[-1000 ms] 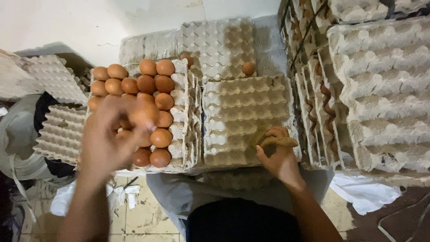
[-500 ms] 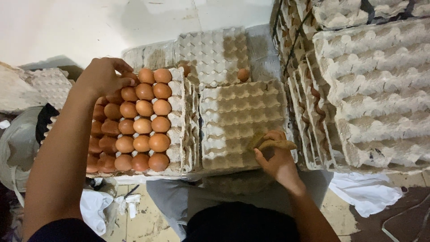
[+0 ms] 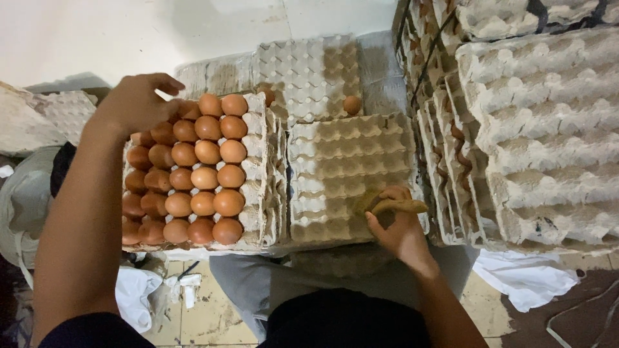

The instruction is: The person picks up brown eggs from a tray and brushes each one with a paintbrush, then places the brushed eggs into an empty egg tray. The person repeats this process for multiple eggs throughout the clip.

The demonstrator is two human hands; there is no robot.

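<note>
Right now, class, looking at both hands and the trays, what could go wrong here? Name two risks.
1. The left hand reaches across the far corner of the full tray of brown eggs; the forearm above the near rows might knock one loose.
2. A loose egg sits alone on the far tray and could roll off.

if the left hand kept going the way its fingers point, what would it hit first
The left hand rests at the far corner of the filled egg tray, fingers pointing right along its far row. Going straight on, it would probably meet the brown eggs there first, though their height relative to the fingers is unclear.
</note>
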